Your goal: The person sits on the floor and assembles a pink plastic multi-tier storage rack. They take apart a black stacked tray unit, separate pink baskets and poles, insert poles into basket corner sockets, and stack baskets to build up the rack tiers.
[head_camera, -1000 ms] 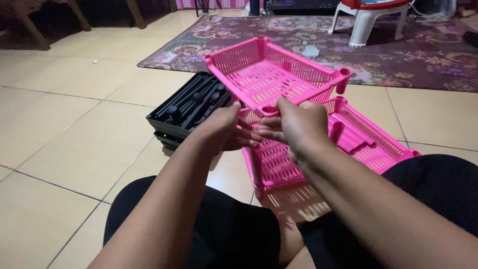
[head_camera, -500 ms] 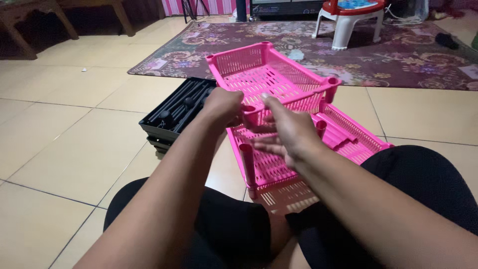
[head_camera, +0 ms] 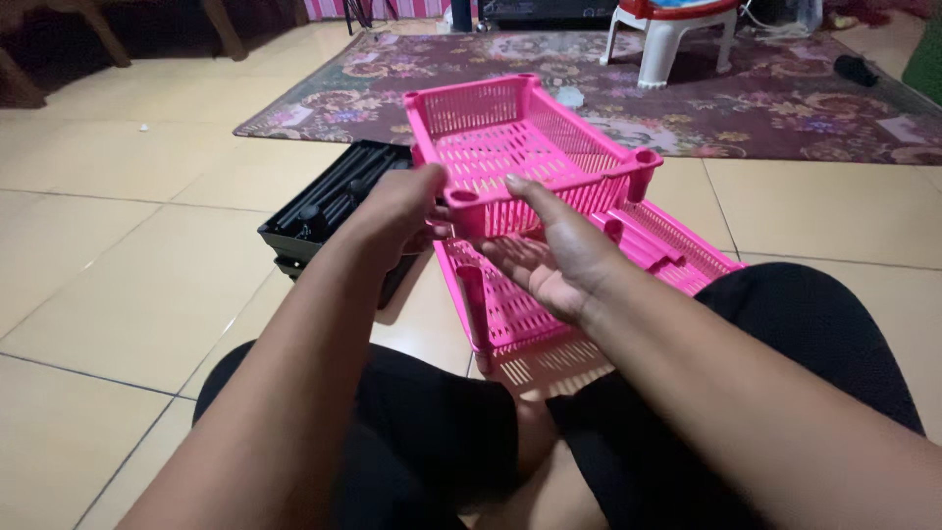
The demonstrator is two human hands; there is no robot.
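A pink slotted plastic basket point(head_camera: 520, 147) is held above a second pink basket point(head_camera: 667, 250) that lies on the tiled floor between my legs. My left hand point(head_camera: 397, 211) grips the upper basket at its near left corner. My right hand point(head_camera: 549, 255) is palm up with fingers spread, and its fingertips touch the underside of the upper basket's near edge. A pink post point(head_camera: 473, 299) stands up from the lower basket's near left corner.
A black plastic tray point(head_camera: 329, 211) with black rods in it sits on the floor to the left. A patterned rug point(head_camera: 785, 98) lies beyond, with a white plastic stool point(head_camera: 677, 34) on it. Dark wooden furniture legs are at the far left.
My right hand has turned palm up and opened under the upper basket's near edge. The upper basket sits a little lower and leveller over the bottom one.
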